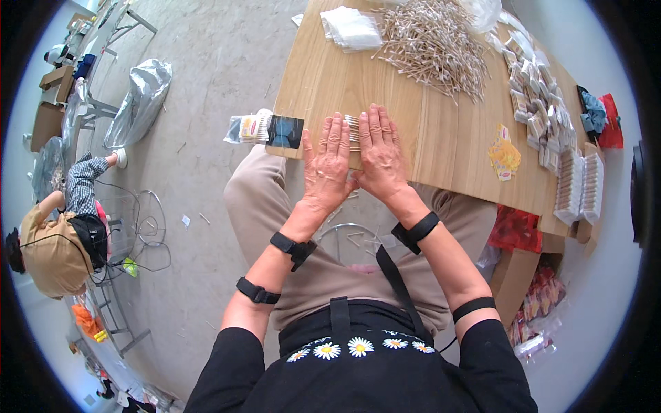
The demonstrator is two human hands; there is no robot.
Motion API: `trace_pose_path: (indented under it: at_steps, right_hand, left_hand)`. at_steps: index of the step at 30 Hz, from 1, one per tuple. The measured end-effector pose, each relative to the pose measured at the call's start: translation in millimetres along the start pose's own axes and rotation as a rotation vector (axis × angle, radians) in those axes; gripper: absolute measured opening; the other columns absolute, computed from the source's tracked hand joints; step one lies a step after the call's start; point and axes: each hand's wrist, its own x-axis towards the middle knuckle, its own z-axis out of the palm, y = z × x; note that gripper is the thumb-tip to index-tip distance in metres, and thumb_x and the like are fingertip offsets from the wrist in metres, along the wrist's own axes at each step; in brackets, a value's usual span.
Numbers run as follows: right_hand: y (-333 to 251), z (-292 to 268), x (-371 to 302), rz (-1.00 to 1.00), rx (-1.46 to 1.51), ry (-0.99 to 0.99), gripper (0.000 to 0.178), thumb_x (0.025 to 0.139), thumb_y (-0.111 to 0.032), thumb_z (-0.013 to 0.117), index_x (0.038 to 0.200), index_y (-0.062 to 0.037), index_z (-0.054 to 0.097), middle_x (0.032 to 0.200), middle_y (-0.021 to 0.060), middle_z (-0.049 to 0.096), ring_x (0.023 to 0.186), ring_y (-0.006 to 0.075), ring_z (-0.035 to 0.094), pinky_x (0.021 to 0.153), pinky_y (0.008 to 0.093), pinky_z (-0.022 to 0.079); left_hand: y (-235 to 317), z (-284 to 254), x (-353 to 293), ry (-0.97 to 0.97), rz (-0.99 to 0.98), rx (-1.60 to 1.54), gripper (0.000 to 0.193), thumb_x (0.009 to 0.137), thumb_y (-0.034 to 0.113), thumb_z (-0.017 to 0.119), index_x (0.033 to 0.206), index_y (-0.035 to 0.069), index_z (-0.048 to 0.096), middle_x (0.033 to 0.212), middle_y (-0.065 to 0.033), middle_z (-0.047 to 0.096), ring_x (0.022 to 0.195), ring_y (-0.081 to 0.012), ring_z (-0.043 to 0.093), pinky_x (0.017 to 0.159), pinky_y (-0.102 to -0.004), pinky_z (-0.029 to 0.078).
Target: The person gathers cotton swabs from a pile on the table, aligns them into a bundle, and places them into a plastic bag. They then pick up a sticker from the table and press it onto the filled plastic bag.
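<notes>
Flanking a row of swabs [353, 131] near the counter's [441, 148] edge, I've got left hand [328, 162] and right hand [381, 153] flat, fingers straight, no grip visible. Uneven pressure could skew the row, and one careless slide edgeward might spill it onto the floor [206, 89]!

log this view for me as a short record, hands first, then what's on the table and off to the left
hands: left hand and right hand, flat, fingers extended
between hands: short row of swabs
table: wooden table
far side: loose swab pile, clear plastic bags
right side: yellow cards, packed swabs
off left: person in tan top, silvery bag
</notes>
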Motion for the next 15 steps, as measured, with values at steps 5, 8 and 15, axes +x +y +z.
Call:
trace_pose_path:
  at_steps: [5, 8, 15]
  right_hand:
    - [0, 1, -1, -0.010, -0.028, -0.006, 0.102, 0.066, -0.014, 0.078, 0.153, 0.0051, 0.029, 0.162, 0.0234, 0.025, 0.154, 0.0375, 0.019, 0.126, 0.0472, 0.018]
    - [1, 3, 0, -0.016, -0.028, 0.010, 0.104, 0.066, -0.016, 0.080, 0.153, 0.0046, 0.028, 0.162, 0.0233, 0.025, 0.154, 0.0374, 0.019, 0.126, 0.0471, 0.018]
    - [-1, -2, 1, 0.005, 0.006, -0.023, 0.107, 0.064, -0.019, 0.082, 0.154, 0.0036, 0.028, 0.162, 0.0233, 0.024, 0.154, 0.0374, 0.019, 0.125, 0.0499, 0.017]
  left_hand:
    - [-3, 1, 6, 0.063, 0.015, 0.008, 0.125, 0.059, 0.043, 0.090, 0.157, 0.000, 0.026, 0.166, -0.0169, 0.020, 0.156, -0.0281, 0.015, 0.123, -0.0606, 0.003]
    - [-1, 3, 14, 0.038, 0.043, 0.057, 0.127, 0.056, 0.043, 0.091, 0.157, 0.002, 0.026, 0.166, -0.0156, 0.020, 0.156, -0.0276, 0.016, 0.123, -0.0623, 0.002]
    - [-1, -4, 28, -0.073, 0.012, 0.121, 0.132, 0.052, 0.044, 0.092, 0.158, 0.003, 0.025, 0.166, -0.0138, 0.021, 0.156, -0.0265, 0.016, 0.121, -0.0667, 0.001]
